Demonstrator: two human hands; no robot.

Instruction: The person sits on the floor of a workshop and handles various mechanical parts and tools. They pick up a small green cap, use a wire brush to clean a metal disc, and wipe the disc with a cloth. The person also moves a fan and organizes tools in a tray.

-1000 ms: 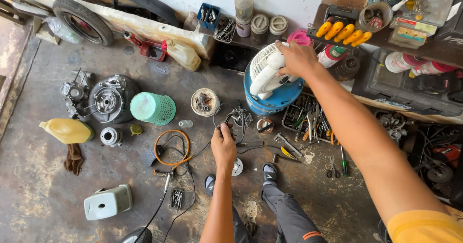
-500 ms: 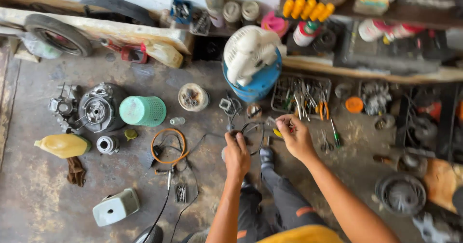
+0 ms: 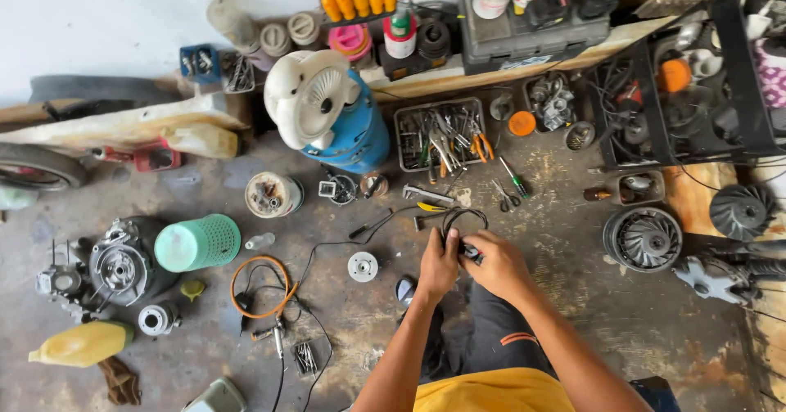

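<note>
Both hands are close together over the dirty floor (image 3: 573, 314), just above the person's knees. Left hand (image 3: 440, 266) is curled shut around a black wire (image 3: 463, 214). Right hand (image 3: 496, 266) is curled too, and its fingers pinch a small dark plug (image 3: 469, 253) at the end of that wire. The wire makes a loop that sticks up past the fingers. The two hands touch each other.

Just past the loop lie a wrench (image 3: 426, 193) and a yellow tool (image 3: 431, 207). A round silver disc (image 3: 363, 266) sits on the floor to the left of the hands. Farther left is an orange hose ring (image 3: 260, 288), and beside it a green basket (image 3: 199, 243) lies on its side. A grey engine part (image 3: 121, 266) is next to the basket. A yellow jug (image 3: 80, 343) lies near the bottom left corner.

Farther up, a white fan (image 3: 309, 98) leans on a blue tank (image 3: 354, 130). A wire tray (image 3: 404, 163) full of tools sits to the right of the tank. Scissors (image 3: 502, 196) and a green screwdriver (image 3: 515, 178) lie just below the tray. A round finned part (image 3: 643, 238) sits well off to the right of the hands.
</note>
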